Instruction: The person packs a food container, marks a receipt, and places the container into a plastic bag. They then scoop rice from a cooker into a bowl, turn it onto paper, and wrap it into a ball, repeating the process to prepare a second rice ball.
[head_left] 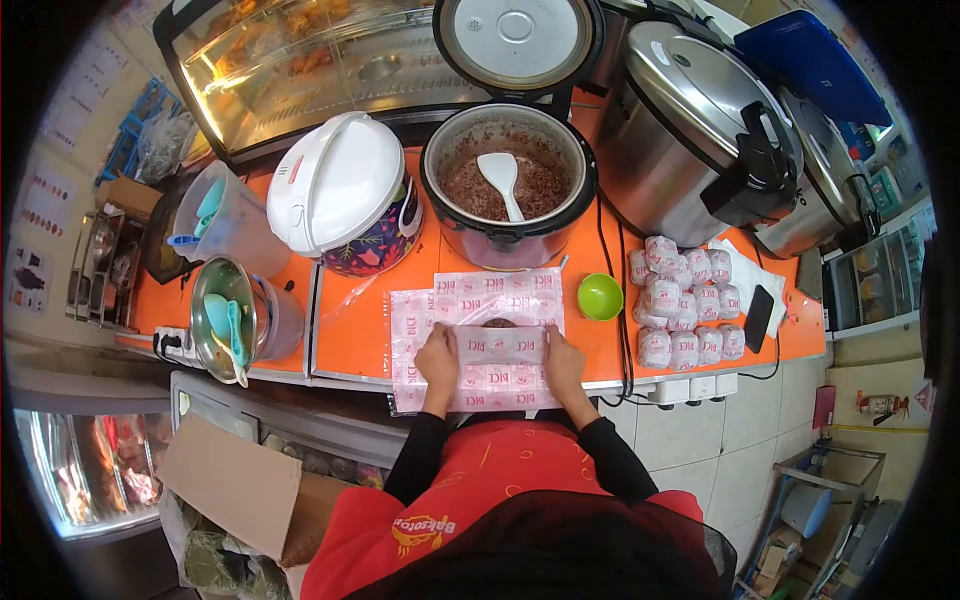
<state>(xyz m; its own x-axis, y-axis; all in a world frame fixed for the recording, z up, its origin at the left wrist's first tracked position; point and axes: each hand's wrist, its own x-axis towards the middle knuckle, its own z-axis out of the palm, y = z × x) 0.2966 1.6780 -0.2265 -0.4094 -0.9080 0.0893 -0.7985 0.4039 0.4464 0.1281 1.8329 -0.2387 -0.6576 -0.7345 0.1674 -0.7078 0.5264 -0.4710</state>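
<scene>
My left hand (437,362) and my right hand (565,368) grip the two ends of a folded edge of a printed rice wrapper (500,346). Fingers on both hands are closed on the paper. Just beyond the fold a little of a dark brown rice portion (497,322) shows; the rest lies under the paper. More printed wrapper sheets (410,325) are spread beneath on the orange counter. Behind them stands an open rice cooker (455,225) with reddish-brown rice (470,190) and a white rice paddle (498,175) resting in it. A green cup (600,297) sits right of the wrappers.
Several wrapped rice portions (684,310) are stacked at the right beside a black phone (759,312). A white-lidded container (335,190), a metal bowl (232,310) with utensils and a plastic tub (230,220) stand left. Large steel cookers (665,140) and a glass food warmer (330,70) line the back.
</scene>
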